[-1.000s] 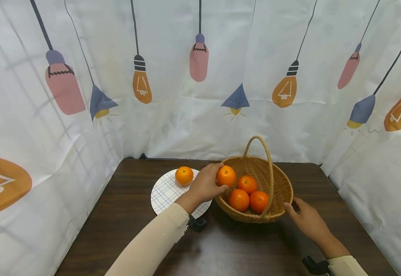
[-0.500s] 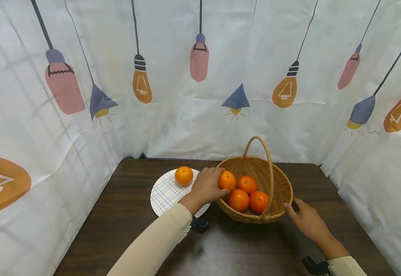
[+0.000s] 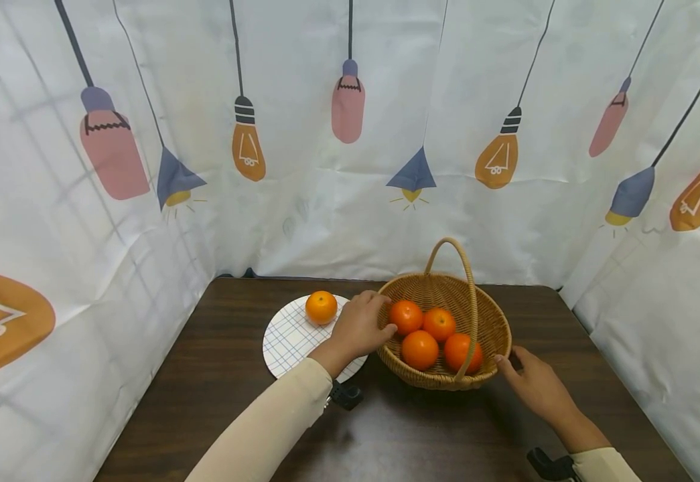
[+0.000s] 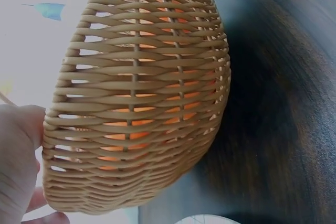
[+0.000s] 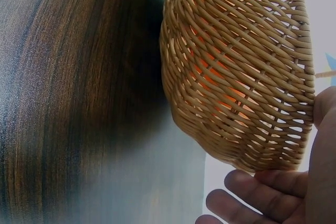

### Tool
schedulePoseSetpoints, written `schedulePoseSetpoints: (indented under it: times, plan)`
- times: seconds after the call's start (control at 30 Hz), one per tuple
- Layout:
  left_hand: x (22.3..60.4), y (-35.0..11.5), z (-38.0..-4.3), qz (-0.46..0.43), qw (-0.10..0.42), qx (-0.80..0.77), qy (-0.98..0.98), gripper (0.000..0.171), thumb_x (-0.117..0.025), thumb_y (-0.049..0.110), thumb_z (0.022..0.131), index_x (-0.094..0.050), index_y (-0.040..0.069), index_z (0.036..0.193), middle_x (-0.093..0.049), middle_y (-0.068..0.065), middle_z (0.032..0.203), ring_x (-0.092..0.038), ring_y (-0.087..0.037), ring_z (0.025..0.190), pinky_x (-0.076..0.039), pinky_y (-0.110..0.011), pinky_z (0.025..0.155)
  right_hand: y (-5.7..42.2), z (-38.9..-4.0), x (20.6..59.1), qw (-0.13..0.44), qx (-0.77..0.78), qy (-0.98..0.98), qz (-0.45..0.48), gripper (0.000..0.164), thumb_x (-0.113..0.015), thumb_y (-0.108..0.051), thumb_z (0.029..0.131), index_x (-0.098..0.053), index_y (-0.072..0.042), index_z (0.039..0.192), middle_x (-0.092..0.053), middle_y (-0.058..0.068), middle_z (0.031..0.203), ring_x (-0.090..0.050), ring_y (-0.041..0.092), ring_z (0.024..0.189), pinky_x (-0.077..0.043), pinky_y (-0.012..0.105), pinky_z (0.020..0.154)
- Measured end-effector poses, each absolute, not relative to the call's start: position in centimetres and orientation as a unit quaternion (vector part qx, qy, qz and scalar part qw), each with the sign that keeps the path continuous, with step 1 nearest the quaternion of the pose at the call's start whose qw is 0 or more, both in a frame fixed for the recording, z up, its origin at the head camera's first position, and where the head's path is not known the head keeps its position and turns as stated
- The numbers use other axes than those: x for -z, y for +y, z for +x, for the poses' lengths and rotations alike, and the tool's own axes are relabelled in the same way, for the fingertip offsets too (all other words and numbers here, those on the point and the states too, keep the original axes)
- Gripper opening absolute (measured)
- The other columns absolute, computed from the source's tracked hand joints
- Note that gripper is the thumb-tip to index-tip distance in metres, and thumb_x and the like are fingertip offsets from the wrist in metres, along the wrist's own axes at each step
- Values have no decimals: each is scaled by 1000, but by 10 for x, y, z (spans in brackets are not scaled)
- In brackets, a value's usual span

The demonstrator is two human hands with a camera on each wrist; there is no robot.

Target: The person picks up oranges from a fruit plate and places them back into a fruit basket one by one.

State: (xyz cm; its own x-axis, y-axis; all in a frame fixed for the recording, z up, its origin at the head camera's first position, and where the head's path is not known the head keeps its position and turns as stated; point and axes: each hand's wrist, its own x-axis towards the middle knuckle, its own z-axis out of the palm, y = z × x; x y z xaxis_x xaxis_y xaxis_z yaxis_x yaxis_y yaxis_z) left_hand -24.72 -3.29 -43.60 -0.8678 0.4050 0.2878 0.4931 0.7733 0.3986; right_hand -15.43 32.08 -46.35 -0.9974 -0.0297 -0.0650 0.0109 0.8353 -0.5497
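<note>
Several oranges lie inside a wicker basket with a tall arched handle. My left hand is at the basket's left rim, thumb and fingers spread apart, with the nearest orange just beyond them. In the left wrist view its thumb is right at the edge of the weave. On the opposite side my right hand holds the basket's rim, thumb over the edge and fingers against the outer wall.
A round white plate with a blue grid pattern sits left of the basket, partly covered by the left arm. One orange rests on it. The dark wooden table meets a white curtain printed with lamps at its back.
My left hand has lowered an orange into the basket and let go of it. The other oranges there have shifted slightly rightward. My right hand has stayed at the rim.
</note>
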Motion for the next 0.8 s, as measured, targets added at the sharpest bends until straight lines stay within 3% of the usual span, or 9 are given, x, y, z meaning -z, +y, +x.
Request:
schedulePoseSetpoints:
  times: [0.27, 0.5, 0.8]
  plan:
    - [437, -44, -242, -244, 120, 282, -920, 48, -71, 35, 94, -64, 9, 134, -58, -9, 135, -58, -30, 121, -46, -48, 103, 321, -154, 464, 38, 292, 956, -1, 81, -43, -57, 106, -38, 12, 147, -52, 37, 138, -68, 40, 103, -56, 56, 79]
    - [442, -58, -242, -234, 116, 309, -915, 47, -68, 34, 96, -62, 10, 136, -57, -6, 138, -55, -27, 127, -43, -43, 107, 322, -155, 464, 28, 286, 958, -7, 78, -44, -56, 106, -40, 11, 146, -54, 35, 136, -68, 40, 103, -56, 56, 79]
    - [446, -79, -243, -201, 119, 325, -916, 47, -68, 32, 96, -61, 10, 137, -56, -8, 140, -53, -29, 131, -42, -46, 109, 321, -154, 464, 30, 288, 957, -9, 78, -43, -55, 106, -40, 12, 146, -54, 36, 135, -68, 41, 103, -55, 57, 80]
